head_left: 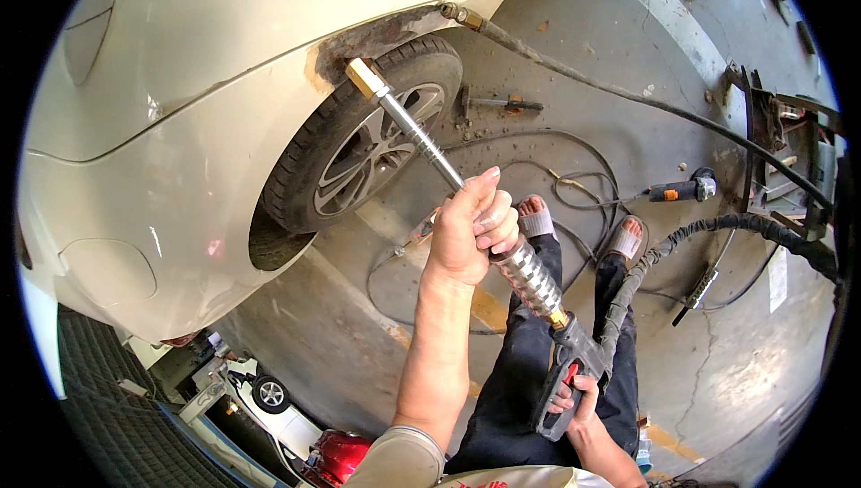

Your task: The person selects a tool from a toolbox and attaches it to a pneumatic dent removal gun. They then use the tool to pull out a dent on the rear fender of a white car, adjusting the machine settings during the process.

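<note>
My left hand (471, 228) is closed around the steel slide-hammer shaft (430, 151) above its ridged silver sleeve (527, 282). The gold-coloured block at the shaft's tip (366, 78) is at the scraped patch (334, 48) on the cream car's arch above the wheel (377, 147); contact is unclear. My right hand (574, 403) holds the dark gun-like handle (574, 349) with a red trigger, joined to the tool's lower end. A thick wrapped cable (673, 246) runs from the handle to the right.
A hose with a metal fitting (529, 50) runs from the car's arch to a metal stand (776, 134) at right. An angle grinder (682, 190), hand tools and looped cables lie on the grey floor (726, 362) around my sandalled feet. Another white car (273, 416) shows at lower left.
</note>
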Available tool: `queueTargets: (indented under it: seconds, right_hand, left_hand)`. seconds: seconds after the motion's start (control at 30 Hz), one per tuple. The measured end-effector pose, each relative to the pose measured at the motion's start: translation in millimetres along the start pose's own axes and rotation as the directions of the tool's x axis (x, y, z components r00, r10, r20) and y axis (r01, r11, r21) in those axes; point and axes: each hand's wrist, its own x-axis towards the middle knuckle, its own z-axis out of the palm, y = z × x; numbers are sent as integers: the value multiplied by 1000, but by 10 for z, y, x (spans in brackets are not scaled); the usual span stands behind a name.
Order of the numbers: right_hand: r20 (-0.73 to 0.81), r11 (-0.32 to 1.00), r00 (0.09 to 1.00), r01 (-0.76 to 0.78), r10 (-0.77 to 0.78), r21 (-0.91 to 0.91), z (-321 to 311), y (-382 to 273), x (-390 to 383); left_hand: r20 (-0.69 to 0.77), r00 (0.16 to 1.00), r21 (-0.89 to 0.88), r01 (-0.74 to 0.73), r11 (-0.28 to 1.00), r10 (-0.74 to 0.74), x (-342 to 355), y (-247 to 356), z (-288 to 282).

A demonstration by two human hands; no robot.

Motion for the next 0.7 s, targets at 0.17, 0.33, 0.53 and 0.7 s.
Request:
queueTargets:
  seconds: [0.17,0.33,0.53,0.7]
  right_hand:
    - [-15,1000,1000,-4,4,-28,69,-2,20]
    - [-31,999,1000,1,-2,-36,78,-11,9]
    - [-29,999,1000,10,-11,-35,69,4,-43]
    - [-20,1000,1000,0,0,-29,-8,1,-78]
  left_hand:
    - [-21,1000,9,-23,1000,23,-31,71,31]
    - [12,1000,32,-16,999,15,-28,74,14]
    - [19,1000,39,2,999,-3,-46,64,19]
    - [14,1000,51,-12,999,12,-93,22,1]
